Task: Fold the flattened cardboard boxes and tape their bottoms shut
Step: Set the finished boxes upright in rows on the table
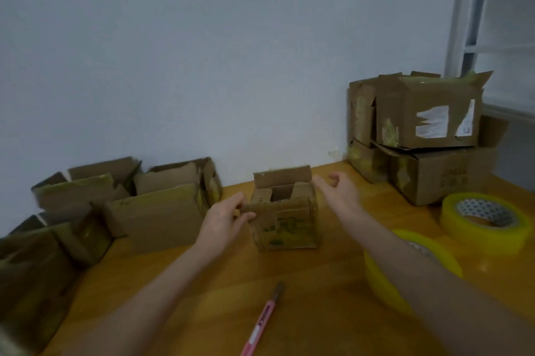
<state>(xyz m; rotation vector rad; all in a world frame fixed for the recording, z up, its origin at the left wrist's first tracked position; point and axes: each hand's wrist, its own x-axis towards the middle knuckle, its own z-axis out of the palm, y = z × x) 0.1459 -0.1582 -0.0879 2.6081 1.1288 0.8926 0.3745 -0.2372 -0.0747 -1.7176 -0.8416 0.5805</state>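
A small cardboard box (pixel 285 225) stands upright in the middle of the wooden table (pixel 220 289), its top flaps open and old tape on its front. My left hand (pixel 223 219) grips the box's left front corner. Just right of the box's back flap, my right hand (pixel 338 190) hovers with fingers loosely curled, holding nothing. Two rolls of yellowish tape lie at the right: one (pixel 486 221) in full view, the other (pixel 385 271) partly hidden under my right forearm.
Several folded boxes (pixel 156 211) stand along the left and back left. Stacked larger boxes (pixel 428 135) fill the back right corner by the wall. A pink utility knife (pixel 262 324) lies near the front edge.
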